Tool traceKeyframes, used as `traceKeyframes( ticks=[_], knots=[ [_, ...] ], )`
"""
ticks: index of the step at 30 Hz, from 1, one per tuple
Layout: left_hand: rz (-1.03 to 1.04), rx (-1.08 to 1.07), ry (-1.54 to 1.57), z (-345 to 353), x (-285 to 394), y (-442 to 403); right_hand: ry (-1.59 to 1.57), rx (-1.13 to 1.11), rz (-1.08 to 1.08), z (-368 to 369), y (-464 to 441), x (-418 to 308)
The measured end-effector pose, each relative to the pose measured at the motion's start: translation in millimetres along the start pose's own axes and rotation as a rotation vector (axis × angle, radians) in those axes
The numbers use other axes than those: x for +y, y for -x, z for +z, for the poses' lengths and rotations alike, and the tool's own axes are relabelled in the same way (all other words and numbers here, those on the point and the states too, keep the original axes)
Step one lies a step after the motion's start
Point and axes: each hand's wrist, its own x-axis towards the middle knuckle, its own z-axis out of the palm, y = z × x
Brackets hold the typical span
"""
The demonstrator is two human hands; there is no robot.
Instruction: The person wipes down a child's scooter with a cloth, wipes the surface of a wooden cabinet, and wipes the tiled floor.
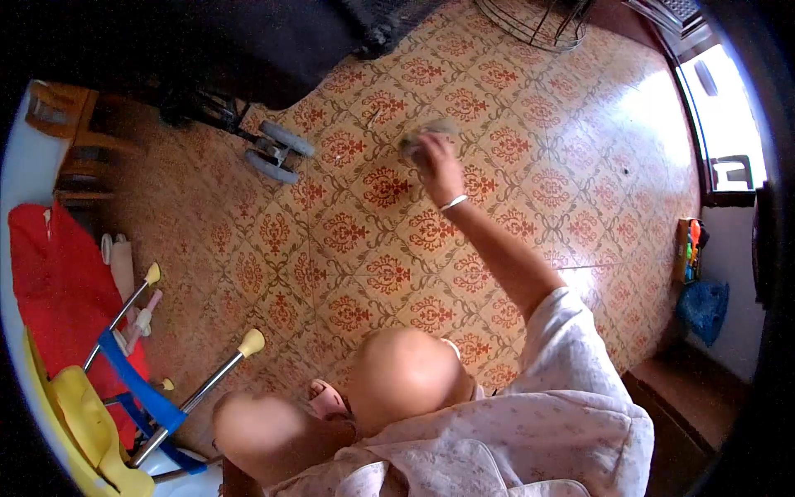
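My right hand (439,163) reaches out ahead over the patterned tile floor (385,269), a white band at its wrist. Its fingers are closed on a small greyish-brown object (431,130), blurred and partly covered by the hand, so I cannot make out its kind. Whether it touches the tiles is hard to tell. My left hand is out of the picture. Below, my bare knees and one foot in a pink sandal (328,398) show.
Grey twin wheels (280,152) under a dark frame stand left of the hand. A yellow-and-blue chair with metal legs (128,398) and a red cloth (62,290) are at lower left. A wire rack (534,29) lies far back; a blue bag (704,311) sits right.
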Motion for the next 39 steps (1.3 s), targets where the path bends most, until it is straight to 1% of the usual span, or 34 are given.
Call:
traceKeyframes(
  ticks=[1,2,3,5,6,7,8,9,10,11,12,13,14,15,17,18,19,20,21,22,23,24,25,26,28,29,32,33,34,35,36,37,38,39],
  knots=[
    [0.002,0.014,0.005,3.8,1.8,1.7,0.051,-0.034,-0.112,3.5,4.4,-27.0],
    [0.004,0.029,0.011,6.8,4.6,4.4,0.006,-0.088,-0.156,26.1,5.6,-28.4],
    [0.004,0.054,0.02,7.7,9.2,8.1,0.049,-0.177,-0.258,42.2,4.8,-37.5],
    [0.014,0.125,0.04,0.9,25.3,20.6,-0.326,-0.52,0.086,80.5,3.0,-66.5],
    [0.048,0.185,0.075,-10.7,34.7,31.6,0.017,-0.548,0.053,95.5,9.0,-88.3],
    [0.136,0.189,0.082,-26.9,42.7,41.7,0.15,-0.657,-0.035,109.9,12.0,-92.0],
    [0.495,-0.086,-0.018,-57.8,33.9,36.4,0.274,-0.757,-0.137,124.9,15.1,-95.1],
    [0.497,-0.093,-0.023,-48.4,45.8,29.3,0.429,-0.729,-0.497,164.2,20.0,-76.9],
    [0.407,-0.064,-0.294,-27.3,62.0,25.4,0.579,-0.689,-0.856,188.6,22.9,-65.3],
    [0.311,-0.035,-0.565,-17.7,74.0,21.0,0.55,-0.855,-0.746,187.4,15.5,-67.1],
    [0.309,-0.041,-0.57,-26.9,76.0,14.5,0.55,-0.852,-0.739,179.3,5.0,-70.9],
    [0.246,-0.083,-0.442,-40.1,72.9,6.5,0.701,-0.814,-0.738,167.9,-6.5,-71.6],
    [0.183,-0.128,-0.314,-47.0,72.5,-3.2,0.795,-0.788,-0.677,149.1,-22.5,-72.8],
    [0.197,-0.104,-0.417,-43.5,78.0,-9.8,0.892,-0.764,-0.616,130.3,-38.8,-73.8],
    [0.188,-0.169,-0.392,-33.6,86.0,-19.5,0.888,-0.584,-0.45,136.7,-57.3,-19.2],
    [0.185,-0.214,-0.36,-31.7,88.3,-23.9,0.896,-0.357,-0.4,150.1,-70.4,42.1],
    [0.179,-0.235,-0.361,-35.0,88.4,-26.8,0.878,-0.344,-0.132,92.9,-81.1,17.1],
    [0.154,-0.202,-0.321,-38.9,89.4,-29.2,0.839,-0.221,-0.021,78.1,-90.2,63.1],
    [0.13,-0.169,-0.28,-42.7,90.5,-31.8,1.053,-0.217,-0.011,40.7,-92.8,82.7],
    [0.117,-0.149,-0.267,-44.5,93.4,-36.8,1.32,-0.185,-0.032,14.2,-96.1,138.0],
    [0.105,-0.147,-0.264,-44.4,96.8,-43.6,1.4,-0.269,0.118,-23.5,-101.8,162.3],
    [0.094,-0.149,-0.263,-44.4,99.7,-48.7,1.094,-0.167,0.336,-64.1,-101.1,166.0],
    [0.089,-0.146,-0.263,-42.5,104.0,-55.3,1.003,0.027,0.448,-101.8,-91.2,157.0],
    [0.078,-0.149,-0.268,-40.5,106.8,-62.5,1.002,0.312,0.373,-124.5,-81.4,169.9],
    [0.055,-0.159,-0.276,-34.3,110.9,-75.3,0.794,0.38,0.205,-166.3,-65.8,122.5],
    [0.043,-0.162,-0.283,-30.8,111.1,-80.7,0.766,0.385,0.112,-173.0,-55.6,100.1],
    [0.0,-0.177,-0.299,-12.9,108.6,-99.1,0.604,0.378,-0.129,-139.6,-19.0,64.6],
    [-0.008,-0.182,-0.302,-7.0,107.0,-106.7,0.498,0.291,-0.091,-121.3,-4.6,48.9],
    [-0.018,-0.192,-0.306,-1.4,105.4,-112.2,0.342,0.124,0.041,-100.2,14.1,26.1],
    [-0.032,-0.2,-0.311,3.6,103.4,-117.3,0.181,-0.108,0.243,-81.4,31.0,0.0],
    [-0.042,-0.212,-0.315,7.7,101.7,-120.6,0.1,-0.36,0.357,-64.6,50.0,-24.6],
    [-0.047,-0.217,-0.314,9.6,99.6,-121.7,0.074,-0.573,0.325,-45.1,69.6,-39.7],
    [-0.051,-0.222,-0.312,10.6,97.6,-123.5,0.195,-0.654,0.042,-18.7,94.4,-18.9],
    [-0.053,-0.229,-0.31,11.0,95.4,-124.3,0.307,-0.678,-0.25,7.8,119.4,1.8]
  ],
)
